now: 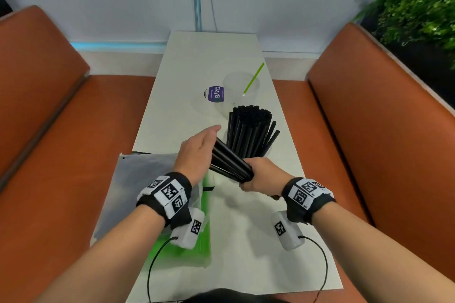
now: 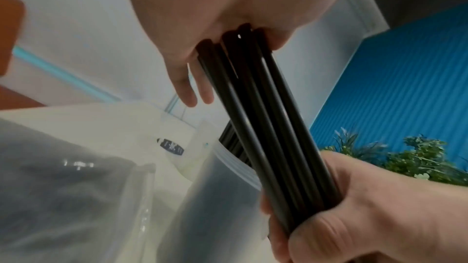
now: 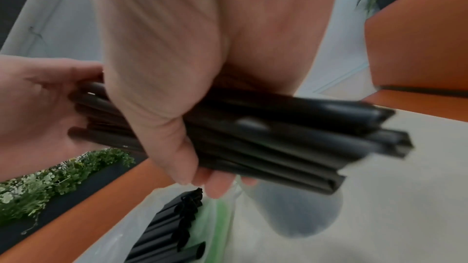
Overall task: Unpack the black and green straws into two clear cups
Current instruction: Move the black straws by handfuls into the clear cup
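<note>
My right hand (image 1: pixel 261 174) grips a bundle of black straws (image 1: pixel 231 162) just above the table, slanting up to the left. My left hand (image 1: pixel 202 147) is flat with straight fingers, its palm (image 2: pixel 215 6) against the bundle's far ends (image 2: pixel 243 35). The right wrist view shows the thumb and fingers (image 3: pixel 177 157) wrapped round the bundle (image 3: pixel 291 137). Behind the hands, a clear cup holds many upright black straws (image 1: pixel 248 128). Farther back, a second clear cup (image 1: pixel 231 83) holds one green straw (image 1: pixel 253 79).
A plastic bag of green straws (image 1: pixel 187 241) lies under my left wrist, with more black straws (image 3: pixel 172 233) beside it. A greyish plastic bag (image 1: pixel 138 179) lies left. A purple-labelled clear item (image 1: pixel 215 93) sits near the cups. Orange benches (image 1: pixel 61 130) flank the narrow white table (image 1: pixel 258 241).
</note>
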{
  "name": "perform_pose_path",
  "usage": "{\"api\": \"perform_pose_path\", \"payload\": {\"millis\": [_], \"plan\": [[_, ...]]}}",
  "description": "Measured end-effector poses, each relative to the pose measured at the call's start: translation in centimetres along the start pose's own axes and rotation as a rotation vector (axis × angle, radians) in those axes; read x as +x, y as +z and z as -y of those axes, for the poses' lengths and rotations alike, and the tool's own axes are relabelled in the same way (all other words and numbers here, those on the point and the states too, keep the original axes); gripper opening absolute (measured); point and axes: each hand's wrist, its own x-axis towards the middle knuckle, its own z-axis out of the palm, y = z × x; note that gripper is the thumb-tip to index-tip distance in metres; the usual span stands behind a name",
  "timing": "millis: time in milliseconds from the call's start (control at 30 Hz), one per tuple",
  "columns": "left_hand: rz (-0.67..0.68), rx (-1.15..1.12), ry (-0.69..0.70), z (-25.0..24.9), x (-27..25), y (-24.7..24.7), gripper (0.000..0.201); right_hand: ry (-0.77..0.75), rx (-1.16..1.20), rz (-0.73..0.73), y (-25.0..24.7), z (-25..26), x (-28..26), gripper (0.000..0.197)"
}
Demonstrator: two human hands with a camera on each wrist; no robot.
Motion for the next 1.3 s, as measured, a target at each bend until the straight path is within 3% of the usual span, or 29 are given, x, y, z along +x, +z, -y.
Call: {"api": "perform_pose_path", "payload": {"millis": [100,267,400,467,533,600,667,800,967,1167,1300], "plan": [[-0.08,-0.005,0.027,-0.3,0.3,-0.5,0.039,0.031,0.071,-0.015,-0.5,0.3,0.1,0.018],[0.078,0.0,0.115,-1.1,-0.1,0.8,0.055,0.017,0.17,0.001,-0.7,1.6,0.7,0.016],[-0.074,-0.273,0.015,-1.2,0.8,0.1,0.056,0.033,0.596,-0.117,-1.6,2.2,0.6,0.017],[0.018,-0.177,-0.054,-0.8,0.6,0.5,0.051,-0.003,0.898,-0.182,-2.4,2.9,0.7,0.018],[0.174,-0.168,-0.088,-0.2,-0.2,1.7,0.06,-0.048,1.116,-0.237,-3.2,4.1,0.9,0.013],[0.287,-0.192,-0.063,-0.1,-1.0,2.6,0.067,-0.066,1.289,-0.279,-3.9,5.1,1.2,0.012],[0.312,-0.113,-0.004,-0.2,-1.3,3.4,0.068,-0.078,1.41,-0.297,-4.2,6.0,1.5,0.013],[0.147,-0.024,-0.036,-0.5,-1.2,4.4,0.052,-0.069,1.48,-0.318,-3.7,7.6,1.9,0.021],[0.118,0.157,-0.067,0.7,-1.4,3.8,0.021,-0.022,1.56,-0.35,-4.1,7.7,1.9,0.026],[0.213,0.313,-0.126,1.7,-1.5,2.2,0.02,-0.016,1.703,-0.499,-7.1,6.8,1.8,0.011],[0.195,0.128,-0.088,1.1,-1.4,1.2,0.031,-0.036,1.711,-0.549,-7.4,7.4,1.9,0.009]]}}
